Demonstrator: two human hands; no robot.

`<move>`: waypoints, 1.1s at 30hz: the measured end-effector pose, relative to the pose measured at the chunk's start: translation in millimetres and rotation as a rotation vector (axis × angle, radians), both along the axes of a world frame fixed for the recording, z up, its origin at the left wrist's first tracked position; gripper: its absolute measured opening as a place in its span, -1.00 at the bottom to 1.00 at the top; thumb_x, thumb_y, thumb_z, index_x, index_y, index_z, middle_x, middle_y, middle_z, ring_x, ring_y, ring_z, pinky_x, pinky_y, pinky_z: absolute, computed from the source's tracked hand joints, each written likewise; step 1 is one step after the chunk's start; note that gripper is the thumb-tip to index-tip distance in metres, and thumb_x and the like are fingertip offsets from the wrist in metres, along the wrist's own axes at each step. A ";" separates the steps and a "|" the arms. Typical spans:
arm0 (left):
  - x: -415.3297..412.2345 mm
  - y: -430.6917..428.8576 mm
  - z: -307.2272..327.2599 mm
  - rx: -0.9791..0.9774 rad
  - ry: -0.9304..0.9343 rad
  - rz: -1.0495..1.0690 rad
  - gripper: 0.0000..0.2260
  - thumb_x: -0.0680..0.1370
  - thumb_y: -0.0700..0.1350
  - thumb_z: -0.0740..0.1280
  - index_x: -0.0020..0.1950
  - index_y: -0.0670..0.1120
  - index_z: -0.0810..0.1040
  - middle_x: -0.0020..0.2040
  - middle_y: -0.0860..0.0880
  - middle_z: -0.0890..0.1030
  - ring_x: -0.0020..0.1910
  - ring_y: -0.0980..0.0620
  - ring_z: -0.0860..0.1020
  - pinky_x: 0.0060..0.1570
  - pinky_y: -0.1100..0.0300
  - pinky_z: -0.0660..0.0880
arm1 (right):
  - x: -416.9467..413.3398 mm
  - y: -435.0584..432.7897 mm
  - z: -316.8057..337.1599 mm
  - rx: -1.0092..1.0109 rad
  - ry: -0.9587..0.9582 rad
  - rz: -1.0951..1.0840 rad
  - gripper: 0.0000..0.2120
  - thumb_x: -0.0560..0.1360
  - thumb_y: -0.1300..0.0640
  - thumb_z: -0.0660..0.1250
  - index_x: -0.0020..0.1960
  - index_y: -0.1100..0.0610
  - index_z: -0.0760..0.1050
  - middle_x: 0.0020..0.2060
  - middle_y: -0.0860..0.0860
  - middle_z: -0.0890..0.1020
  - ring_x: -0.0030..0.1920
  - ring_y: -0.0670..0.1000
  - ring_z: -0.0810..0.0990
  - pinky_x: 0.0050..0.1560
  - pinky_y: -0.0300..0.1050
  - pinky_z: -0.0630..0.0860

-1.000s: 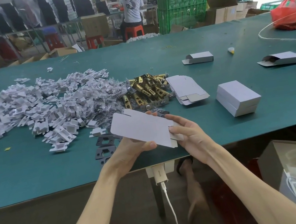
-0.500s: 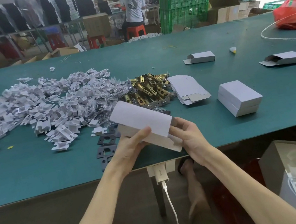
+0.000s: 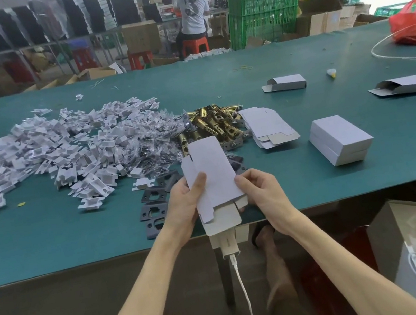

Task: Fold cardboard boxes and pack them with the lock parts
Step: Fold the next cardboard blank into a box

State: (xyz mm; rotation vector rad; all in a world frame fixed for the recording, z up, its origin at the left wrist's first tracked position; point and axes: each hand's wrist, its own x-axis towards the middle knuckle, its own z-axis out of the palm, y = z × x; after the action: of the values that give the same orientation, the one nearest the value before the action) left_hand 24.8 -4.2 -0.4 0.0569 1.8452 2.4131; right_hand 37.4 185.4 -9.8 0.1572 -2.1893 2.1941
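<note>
The green worktop (image 3: 328, 193) carries everything. The box (image 3: 212, 173), a white carton not folded to the end, is held above the near edge of the worktop, standing on end, with its lower flaps hanging open. Far left of the box lies a wide heap of white inserts (image 3: 66, 157). Behind the box is a pile of brass latches (image 3: 212, 124). To the right of the box stand two closed cartons (image 3: 339, 143), one on the other, and behind-right lie flat blanks (image 3: 267, 127). The left hand (image 3: 182, 209) grips the left side of the box, thumb on the front. The right hand (image 3: 263, 192) pinches its right edge with curled fingers (image 3: 243, 183). Dark plates (image 3: 154, 205) lie just left of the box.
</note>
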 end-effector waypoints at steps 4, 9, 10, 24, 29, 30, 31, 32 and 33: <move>-1.1 -0.1 -2.7 -0.014 -0.011 0.035 -0.73 0.69 -0.05 0.30 0.31 -0.18 0.54 0.18 -0.13 0.72 0.16 -0.17 0.69 0.04 0.05 0.67 | 0.4 -4.9 -1.1 0.064 -0.023 -0.013 -0.74 0.62 0.07 0.33 -0.01 0.30 0.51 -0.13 0.11 0.61 -0.21 -0.06 0.65 -0.39 -0.24 0.58; -0.5 -2.7 -0.3 0.003 -0.012 -0.014 -0.75 0.69 -0.11 0.31 0.32 -0.19 0.55 0.19 -0.16 0.72 0.11 -0.14 0.71 0.00 0.05 0.66 | 2.6 -6.5 2.7 0.088 -0.001 -0.017 -0.60 0.63 -0.03 0.30 -0.06 0.35 0.47 -0.22 0.14 0.57 -0.26 0.09 0.60 -0.36 -0.18 0.56; 0.2 -2.1 -0.5 0.003 -0.012 -0.024 -0.75 0.68 -0.12 0.33 0.31 -0.20 0.56 0.17 -0.17 0.72 0.09 -0.14 0.71 -0.03 0.06 0.67 | 3.4 -7.9 4.6 0.099 0.011 -0.017 -0.53 0.63 -0.07 0.29 -0.08 0.38 0.44 -0.24 0.18 0.54 -0.28 0.08 0.55 -0.35 -0.15 0.50; 2.1 2.8 -2.2 -0.006 0.069 -0.018 -0.56 0.61 -0.02 0.41 0.47 -0.08 0.48 0.27 -0.03 0.69 0.20 -0.09 0.68 0.05 0.07 0.66 | 7.2 -17.1 5.0 0.184 0.127 -0.089 -0.72 0.63 -0.19 0.24 0.06 -0.01 0.58 -0.18 -0.11 0.66 -0.23 0.02 0.66 -0.40 -0.09 0.58; 2.6 2.8 -2.6 -0.059 0.084 -0.085 -0.71 0.70 -0.01 0.29 0.41 0.01 0.56 0.25 -0.05 0.70 0.18 -0.09 0.68 0.09 0.05 0.66 | 3.3 -16.7 3.9 0.183 0.089 -0.022 -0.50 0.61 -0.25 0.19 0.54 -0.30 0.24 0.18 -0.36 0.58 0.14 -0.20 0.61 0.08 -0.18 0.62; 3.1 2.5 -2.8 -0.073 0.077 -0.078 -0.73 0.71 0.00 0.28 0.38 0.00 0.59 0.22 -0.06 0.71 0.15 -0.10 0.69 0.06 0.07 0.67 | 3.4 -16.6 4.2 0.184 0.090 -0.025 -0.48 0.61 -0.25 0.20 0.54 -0.30 0.22 0.12 -0.36 0.61 0.12 -0.21 0.62 0.07 -0.21 0.61; 3.2 2.2 -3.0 -0.090 0.073 -0.069 -0.74 0.71 0.00 0.27 0.34 -0.01 0.61 0.18 -0.07 0.72 0.11 -0.10 0.70 0.01 0.09 0.67 | 3.7 -16.6 4.5 0.185 0.089 -0.033 -0.48 0.61 -0.24 0.22 0.55 -0.29 0.22 0.08 -0.32 0.63 0.10 -0.20 0.62 0.04 -0.23 0.60; 3.5 2.2 -3.2 -0.104 0.072 -0.062 -0.75 0.71 0.00 0.26 0.32 -0.02 0.62 0.16 -0.08 0.73 0.09 -0.10 0.70 -0.03 0.11 0.66 | 4.0 -16.3 5.0 0.188 0.087 -0.048 -0.49 0.62 -0.22 0.23 0.54 -0.27 0.24 0.06 -0.24 0.64 0.06 -0.17 0.64 -0.02 -0.20 0.62; 3.7 2.5 -3.2 -0.107 0.074 -0.059 -0.75 0.71 -0.01 0.27 0.34 -0.01 0.62 0.17 -0.07 0.73 0.08 -0.09 0.70 -0.04 0.12 0.66 | 4.2 -16.0 4.8 0.178 0.083 -0.063 -0.52 0.63 -0.19 0.24 0.53 -0.25 0.27 0.04 -0.13 0.65 0.00 -0.10 0.66 -0.13 -0.15 0.63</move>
State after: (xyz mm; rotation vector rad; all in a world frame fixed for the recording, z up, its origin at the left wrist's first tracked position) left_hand 28.4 -1.7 -3.6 0.1911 1.9714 2.2991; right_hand 41.5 169.4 -5.0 0.1790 -2.3083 1.9236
